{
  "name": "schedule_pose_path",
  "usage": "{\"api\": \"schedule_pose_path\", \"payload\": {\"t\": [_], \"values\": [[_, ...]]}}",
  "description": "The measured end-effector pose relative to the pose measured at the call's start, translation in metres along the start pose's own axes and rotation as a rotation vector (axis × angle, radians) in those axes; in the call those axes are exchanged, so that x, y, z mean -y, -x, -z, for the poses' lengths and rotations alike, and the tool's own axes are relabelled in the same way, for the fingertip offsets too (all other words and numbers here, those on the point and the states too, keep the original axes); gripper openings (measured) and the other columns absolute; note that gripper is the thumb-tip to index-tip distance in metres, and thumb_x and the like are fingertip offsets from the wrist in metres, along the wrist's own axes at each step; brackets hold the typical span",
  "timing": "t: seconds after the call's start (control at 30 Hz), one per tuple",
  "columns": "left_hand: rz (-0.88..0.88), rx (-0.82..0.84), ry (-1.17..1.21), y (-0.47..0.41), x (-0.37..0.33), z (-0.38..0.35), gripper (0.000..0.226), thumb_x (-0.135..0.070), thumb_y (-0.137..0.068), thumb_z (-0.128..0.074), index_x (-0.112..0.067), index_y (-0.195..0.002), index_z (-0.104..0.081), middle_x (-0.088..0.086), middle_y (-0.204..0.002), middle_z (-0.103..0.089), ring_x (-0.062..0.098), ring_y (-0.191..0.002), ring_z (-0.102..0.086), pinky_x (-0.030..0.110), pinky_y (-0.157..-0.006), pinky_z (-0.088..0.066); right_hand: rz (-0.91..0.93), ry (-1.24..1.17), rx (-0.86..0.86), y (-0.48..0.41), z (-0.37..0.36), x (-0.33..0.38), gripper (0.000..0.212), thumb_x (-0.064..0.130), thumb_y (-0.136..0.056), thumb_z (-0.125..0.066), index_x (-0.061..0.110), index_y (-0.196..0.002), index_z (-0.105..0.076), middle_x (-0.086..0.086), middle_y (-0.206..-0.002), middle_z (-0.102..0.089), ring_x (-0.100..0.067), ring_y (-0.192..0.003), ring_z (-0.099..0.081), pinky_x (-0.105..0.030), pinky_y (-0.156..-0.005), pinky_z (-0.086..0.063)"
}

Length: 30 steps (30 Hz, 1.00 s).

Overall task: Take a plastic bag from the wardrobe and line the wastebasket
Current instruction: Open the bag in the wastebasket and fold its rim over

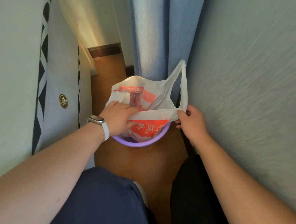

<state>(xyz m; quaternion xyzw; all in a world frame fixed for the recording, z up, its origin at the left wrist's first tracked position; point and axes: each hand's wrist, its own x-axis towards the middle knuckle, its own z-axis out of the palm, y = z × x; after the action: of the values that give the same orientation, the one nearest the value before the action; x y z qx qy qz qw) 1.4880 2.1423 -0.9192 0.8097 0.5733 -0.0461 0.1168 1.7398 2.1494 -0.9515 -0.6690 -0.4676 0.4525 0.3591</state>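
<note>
Plastic bag (159, 102): white with orange print, lower part already down inside the wastebasket (138, 143), mouth and one handle loop standing above the rim; not yet folded over it.
Left hand (119, 118): reaches into the bag mouth, fingers spread and pressing the film down; nothing visibly clamped.
Wastebasket position: purple, on the wooden floor (140, 163), in the narrow gap between the upholstered furniture (16, 69) at left and the wall (250, 74) at right, just in front of the blue curtain (157, 34).
Right hand (190, 123): pinched on the bag's near edge at the base of the handle loop, holding it taut.
Risk, left side: judged likely to slip back in, as that edge sits loose above the rim.
Risk, right side: thin film may stretch or tear if pulled hard against the left hand's push.
Risk, basket: light tub may tip or slide.
Hidden: basket's far rim, interior and base; left fingertips inside the bag; print unreadable.
</note>
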Motion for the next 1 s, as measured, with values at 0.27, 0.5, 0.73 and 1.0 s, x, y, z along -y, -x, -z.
{"api": "schedule_pose_path", "payload": {"t": [0.27,0.5,0.73,1.0], "values": [[0.207,-0.055,0.048,0.011,0.019,-0.007,0.017,-0.031,-0.097,-0.047,-0.029,-0.084,-0.058,-0.004,-0.083,-0.065,0.022,-0.084,-0.06,0.037,-0.089,-0.046,-0.251,-0.139,-0.118,-0.012,0.006,-0.016,0.017,0.013,-0.095,-0.045,0.008,-0.098,-0.061,-0.009,-0.085,-0.063,-0.014,-0.063,-0.058,-0.028,-0.054,-0.053],[0.154,-0.051,-0.021,0.017,0.013,-0.001,0.024,-0.035,-0.095,-0.047,-0.031,-0.075,-0.06,-0.011,-0.074,-0.062,0.017,-0.081,-0.058,0.037,-0.096,-0.034,-0.123,-0.052,-0.271,-0.003,0.01,-0.007,0.014,0.021,-0.083,-0.057,0.013,-0.094,-0.053,-0.003,-0.086,-0.057,-0.022,-0.078,-0.057,-0.041,-0.075,-0.051],[0.118,-0.173,-0.143,0.015,-0.003,0.019,0.056,-0.056,-0.095,-0.027,-0.026,-0.057,-0.055,-0.012,-0.058,-0.053,0.007,-0.061,-0.048,0.032,-0.087,-0.034,0.602,0.268,-0.156,0.018,-0.02,0.042,0.02,0.017,-0.082,-0.057,0.008,-0.099,-0.064,-0.004,-0.095,-0.059,-0.016,-0.088,-0.055,-0.029,-0.08,-0.044],[0.309,-0.163,0.543,-0.03,-0.007,-0.021,0.023,-0.024,-0.101,-0.043,-0.025,-0.115,-0.061,-0.004,-0.099,-0.065,0.017,-0.091,-0.062,0.034,-0.087,-0.052,0.693,0.664,0.366,-0.028,-0.074,0.048,0.023,0.021,-0.095,-0.055,0.014,-0.116,-0.062,-0.005,-0.112,-0.063,-0.019,-0.096,-0.059,-0.033,-0.084,-0.052]]}}
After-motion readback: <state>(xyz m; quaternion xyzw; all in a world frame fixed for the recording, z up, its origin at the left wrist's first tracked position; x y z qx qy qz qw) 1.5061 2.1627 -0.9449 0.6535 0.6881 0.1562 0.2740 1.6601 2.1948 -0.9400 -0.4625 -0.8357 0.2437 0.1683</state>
